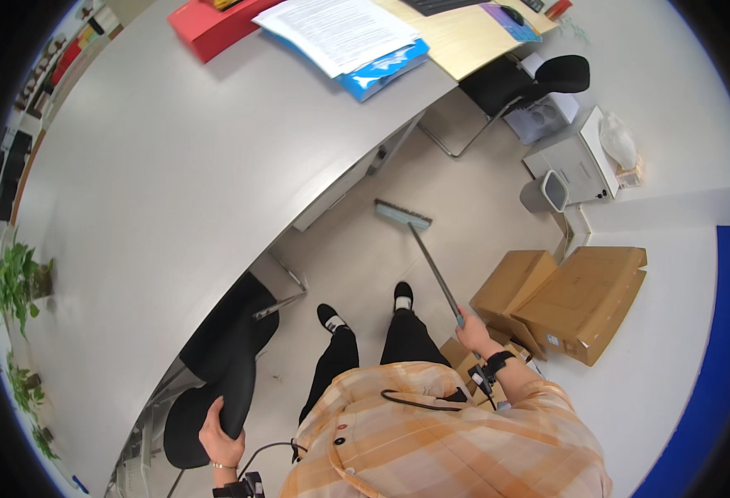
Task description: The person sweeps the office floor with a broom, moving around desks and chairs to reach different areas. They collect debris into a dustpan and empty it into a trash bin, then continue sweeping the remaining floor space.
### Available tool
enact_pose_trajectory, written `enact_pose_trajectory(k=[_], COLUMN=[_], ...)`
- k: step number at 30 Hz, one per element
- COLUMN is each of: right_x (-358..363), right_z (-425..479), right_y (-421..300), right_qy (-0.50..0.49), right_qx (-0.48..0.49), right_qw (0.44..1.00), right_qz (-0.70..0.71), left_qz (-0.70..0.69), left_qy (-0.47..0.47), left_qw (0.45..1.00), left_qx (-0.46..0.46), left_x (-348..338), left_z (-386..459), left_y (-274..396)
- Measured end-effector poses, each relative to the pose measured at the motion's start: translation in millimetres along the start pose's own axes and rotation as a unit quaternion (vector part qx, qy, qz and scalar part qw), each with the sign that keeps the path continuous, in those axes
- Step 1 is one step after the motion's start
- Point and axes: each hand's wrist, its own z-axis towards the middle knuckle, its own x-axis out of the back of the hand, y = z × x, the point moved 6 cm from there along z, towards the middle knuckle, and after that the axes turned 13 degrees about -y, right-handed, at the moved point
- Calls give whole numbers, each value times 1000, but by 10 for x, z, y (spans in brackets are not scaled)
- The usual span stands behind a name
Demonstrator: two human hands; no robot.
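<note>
My right hand (474, 331) is closed around the grey handle of a long-handled floor brush (403, 215). Its pale blue head, edged with dark bristles, is over the floor beyond my feet, near the long table's side. At the lower left, my left hand (223, 436) grips the top of the backrest of a black chair (240, 380). The seat of that chair reaches partly under the table edge. Both wrists carry black strapped devices with cables.
The long grey table (172, 187) bears papers (346, 34), a blue folder and a red box (215, 31). Cardboard boxes (579, 299) lean by the right wall. Farther off stand a grey waste bin (539, 194), a drawer cabinet (567, 159) and another black chair (505, 84). Potted plants (22, 280) line the left.
</note>
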Motion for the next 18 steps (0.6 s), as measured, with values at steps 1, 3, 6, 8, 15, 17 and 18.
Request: enact_pose_trajectory(k=[1,3,6,8,15,17,18], right_x=[109,360,841,1191,2353,2623,2745], right_z=[101,389,916,1334,2886,3167,3290], right_y=[78,235,421,477,134,-6,-46], right_qy=[6,41,87,109,90,60,55], right_qx=[0,-10,30,70,61,44,41], right_qw=[1000,999,992,985,987,994,996], right_qz=[6,28,85,116,115,81,65], left_qz=[-2,6,9,1,301,205,219], left_qy=[-3,2,2,5,58,34,-26], left_qw=[1000,999,995,991,946,973,951], left_qx=[15,37,103,131,107,97,217], left_x=[-15,-52,-154,-256,-747,-1052,-1172], left_z=[-7,25,137,309,1213,1383,1383], left_y=[-2,39,228,491,1588,1489,1268])
